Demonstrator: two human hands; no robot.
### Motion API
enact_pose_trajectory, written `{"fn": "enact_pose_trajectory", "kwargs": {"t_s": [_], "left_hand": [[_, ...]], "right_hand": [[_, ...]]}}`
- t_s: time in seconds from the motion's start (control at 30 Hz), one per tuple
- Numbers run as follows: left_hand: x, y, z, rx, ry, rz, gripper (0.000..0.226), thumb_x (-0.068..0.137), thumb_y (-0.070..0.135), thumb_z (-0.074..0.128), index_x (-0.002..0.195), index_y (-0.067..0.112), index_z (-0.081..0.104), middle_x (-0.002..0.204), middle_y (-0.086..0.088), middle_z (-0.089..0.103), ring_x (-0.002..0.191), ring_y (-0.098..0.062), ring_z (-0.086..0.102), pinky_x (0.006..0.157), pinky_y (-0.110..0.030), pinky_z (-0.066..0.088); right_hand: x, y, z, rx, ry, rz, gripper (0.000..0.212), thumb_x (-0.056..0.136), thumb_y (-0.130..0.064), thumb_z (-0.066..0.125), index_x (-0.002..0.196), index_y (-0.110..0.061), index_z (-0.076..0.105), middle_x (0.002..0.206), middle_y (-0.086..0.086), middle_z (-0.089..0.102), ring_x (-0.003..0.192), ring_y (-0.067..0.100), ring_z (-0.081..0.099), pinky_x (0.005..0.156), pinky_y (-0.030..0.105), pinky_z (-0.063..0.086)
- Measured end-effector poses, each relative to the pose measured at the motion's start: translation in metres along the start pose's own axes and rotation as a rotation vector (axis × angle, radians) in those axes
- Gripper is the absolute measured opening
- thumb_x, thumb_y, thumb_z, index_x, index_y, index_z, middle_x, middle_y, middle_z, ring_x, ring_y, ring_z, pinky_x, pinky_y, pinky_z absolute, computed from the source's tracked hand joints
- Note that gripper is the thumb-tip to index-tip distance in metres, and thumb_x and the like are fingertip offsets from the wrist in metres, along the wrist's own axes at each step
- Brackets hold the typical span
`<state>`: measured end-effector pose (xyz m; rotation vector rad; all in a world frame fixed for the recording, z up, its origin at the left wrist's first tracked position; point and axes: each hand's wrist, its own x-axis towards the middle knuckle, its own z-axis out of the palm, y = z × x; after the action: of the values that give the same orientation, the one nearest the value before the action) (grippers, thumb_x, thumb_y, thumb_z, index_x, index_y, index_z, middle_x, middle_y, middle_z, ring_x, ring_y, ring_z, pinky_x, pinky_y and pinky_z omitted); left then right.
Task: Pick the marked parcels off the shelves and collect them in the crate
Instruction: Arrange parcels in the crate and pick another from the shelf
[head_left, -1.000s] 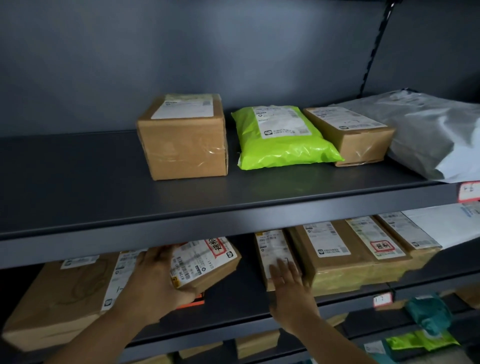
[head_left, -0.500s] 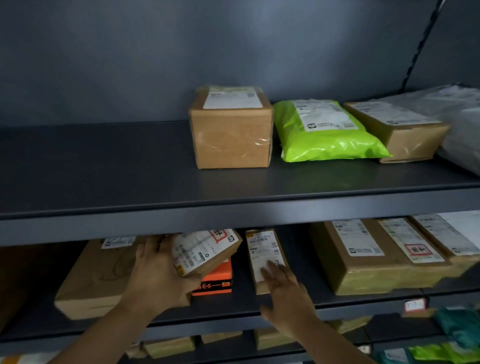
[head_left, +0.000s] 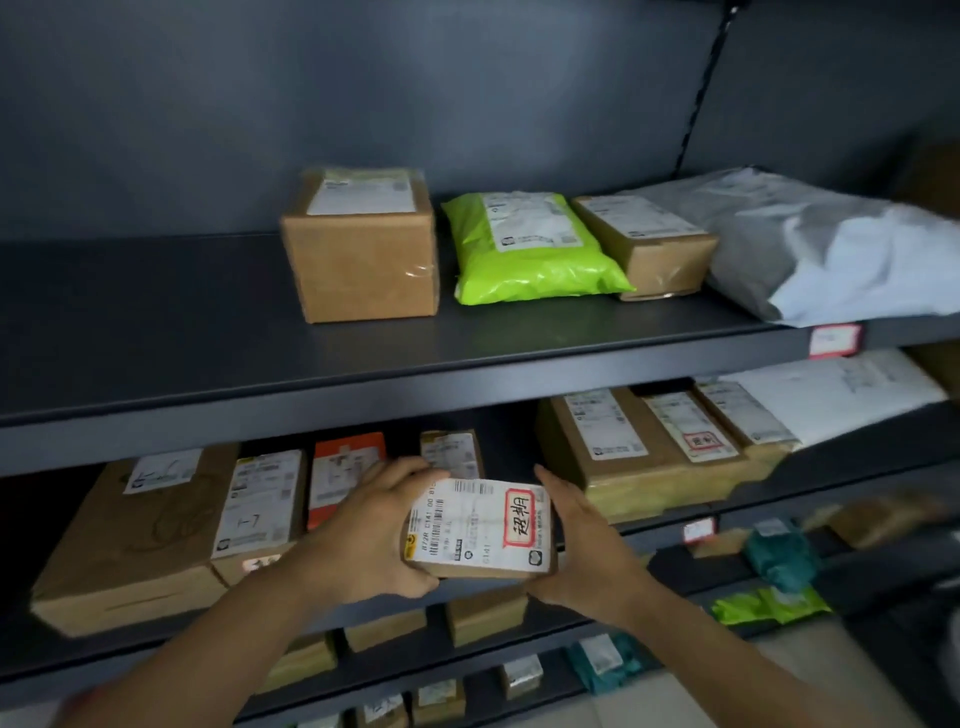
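Glossy plastic green mailer (head_left: 530, 249); seemingly matt metal shelf (head_left: 156, 312).

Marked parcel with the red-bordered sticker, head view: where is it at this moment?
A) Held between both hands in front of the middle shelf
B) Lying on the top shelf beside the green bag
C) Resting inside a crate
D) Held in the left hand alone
A: the left hand and the right hand hold the marked parcel by its two ends, with its sticker facing up.
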<state>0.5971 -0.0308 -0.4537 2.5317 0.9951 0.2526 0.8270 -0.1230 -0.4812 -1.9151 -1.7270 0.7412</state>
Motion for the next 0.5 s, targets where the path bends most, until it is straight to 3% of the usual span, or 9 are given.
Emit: {"fn": "enact_pose_trajectory", "kwargs": {"t_s": [0.1, 0.17, 0.3, 0.4, 0.5], "left_hand": [[0.014, 0.022, 0.008, 0.017, -0.031, 0.076, 0.102, 0.059, 0.047, 0.079, 0.143, 0.032, 0.024, 0.134, 0.023, 0.022, 0.123, 0.004, 0.018, 0.109, -0.017, 0.019], [0.027, 0.046, 0.017, 0.026, -0.081, 0.131, 0.104, 0.059, 0.049, 0.079, 0.144, 0.033, 0.022, 0.138, 0.021, 0.022, 0.125, 0.003, 0.017, 0.107, -0.016, 0.017], [0.048, 0.115, 0.033, 0.071, -0.191, 0.242, 0.105, 0.064, 0.044, 0.080, 0.147, 0.031, 0.017, 0.145, 0.019, 0.018, 0.128, 0.002, 0.012, 0.107, -0.017, 0.015], [0.056, 0.180, 0.050, 0.132, -0.277, 0.312, 0.103, 0.070, 0.043, 0.077, 0.149, 0.029, 0.012, 0.148, 0.017, 0.015, 0.134, -0.003, 0.010, 0.112, -0.021, 0.013], [0.061, 0.246, 0.075, 0.109, -0.235, 0.429, 0.093, 0.078, 0.043, 0.071, 0.149, 0.029, 0.013, 0.151, 0.018, 0.011, 0.137, -0.005, 0.012, 0.112, -0.023, 0.014]], "right_hand": [[-0.027, 0.014, -0.018, -0.004, 0.077, 0.041, 0.098, 0.063, -0.017, 0.083, 0.143, -0.024, 0.027, 0.130, -0.011, 0.043, 0.114, 0.003, 0.049, 0.087, 0.013, 0.045], [-0.053, 0.028, -0.035, -0.048, 0.153, 0.070, 0.088, 0.061, -0.021, 0.082, 0.134, -0.025, 0.035, 0.120, -0.012, 0.048, 0.106, 0.006, 0.055, 0.080, 0.015, 0.048], [-0.119, 0.056, -0.069, -0.072, 0.252, 0.186, 0.085, 0.057, -0.031, 0.082, 0.131, -0.025, 0.040, 0.115, -0.011, 0.052, 0.100, 0.008, 0.057, 0.085, 0.029, 0.052], [-0.177, 0.082, -0.090, -0.039, 0.321, 0.276, 0.086, 0.053, -0.035, 0.081, 0.130, -0.022, 0.044, 0.113, -0.009, 0.052, 0.098, 0.008, 0.054, 0.084, 0.024, 0.049], [-0.243, 0.110, -0.109, 0.052, 0.446, 0.415, 0.085, 0.049, -0.041, 0.080, 0.126, -0.025, 0.046, 0.112, -0.009, 0.053, 0.100, 0.008, 0.054, 0.086, 0.023, 0.047]]}}
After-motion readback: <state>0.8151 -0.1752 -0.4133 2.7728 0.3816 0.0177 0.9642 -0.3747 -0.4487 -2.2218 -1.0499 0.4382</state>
